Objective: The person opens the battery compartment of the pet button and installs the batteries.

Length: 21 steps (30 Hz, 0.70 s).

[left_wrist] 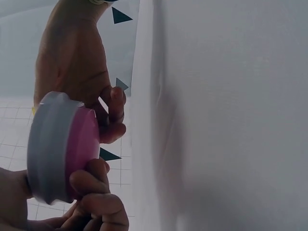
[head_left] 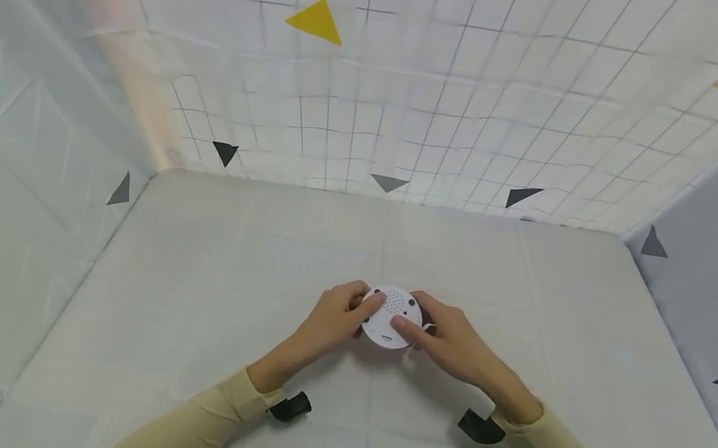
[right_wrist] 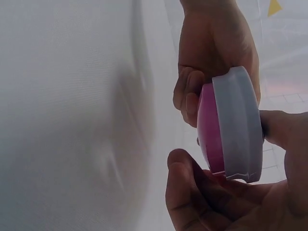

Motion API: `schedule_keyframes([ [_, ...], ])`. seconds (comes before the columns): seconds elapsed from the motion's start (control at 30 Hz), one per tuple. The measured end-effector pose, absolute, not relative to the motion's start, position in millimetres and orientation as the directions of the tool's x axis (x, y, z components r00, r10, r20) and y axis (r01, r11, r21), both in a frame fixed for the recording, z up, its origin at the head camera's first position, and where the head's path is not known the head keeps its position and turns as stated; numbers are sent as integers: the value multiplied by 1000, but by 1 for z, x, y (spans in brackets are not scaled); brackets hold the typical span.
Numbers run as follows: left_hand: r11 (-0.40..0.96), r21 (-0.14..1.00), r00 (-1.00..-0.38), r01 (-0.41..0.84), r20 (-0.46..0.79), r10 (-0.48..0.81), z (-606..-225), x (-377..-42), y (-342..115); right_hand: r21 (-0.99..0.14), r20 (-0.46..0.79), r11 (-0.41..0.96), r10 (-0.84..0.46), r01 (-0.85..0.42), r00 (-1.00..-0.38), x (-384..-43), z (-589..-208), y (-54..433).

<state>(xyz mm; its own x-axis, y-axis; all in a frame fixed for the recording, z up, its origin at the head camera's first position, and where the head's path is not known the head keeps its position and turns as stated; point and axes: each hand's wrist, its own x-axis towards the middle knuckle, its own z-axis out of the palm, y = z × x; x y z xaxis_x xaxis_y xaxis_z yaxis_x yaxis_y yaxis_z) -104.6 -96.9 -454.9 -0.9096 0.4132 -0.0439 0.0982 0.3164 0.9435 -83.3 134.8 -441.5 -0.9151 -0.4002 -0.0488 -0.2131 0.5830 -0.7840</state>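
A round device (head_left: 392, 324), white with a ring of small holes and dark round feet on the face turned up, is held between both hands above the white surface. The wrist views reveal its pink domed underside (left_wrist: 84, 144) and thick pale rim (right_wrist: 237, 125). My left hand (head_left: 341, 311) grips the left edge, thumb flat on the holed face and fingers curled beneath. At the right edge my right hand (head_left: 450, 335) pinches it, thumb pressing the same face. A small white loop (head_left: 429, 328) shows beside the right fingers.
White cloth (head_left: 254, 272) covers the surface below. Behind it rises a white wall sheet (head_left: 454, 115) with grid lines and yellow and dark triangles. Side panels stand left and right. Dark wrist mounts (head_left: 289, 408) sit at both sleeves.
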Motion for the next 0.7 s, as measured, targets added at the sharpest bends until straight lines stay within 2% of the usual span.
schedule_keyframes([
  [0.43, 304, 940, -913, 155, 19, 408, -456, -108, -101, -806, -98, 576, -358, -138, -928, -86, -446, 138],
  [0.7, 304, 916, -915, 263, 137, 381, -455, -109, -102, -851, -68, 506, -372, -141, -926, -88, -448, 141],
])
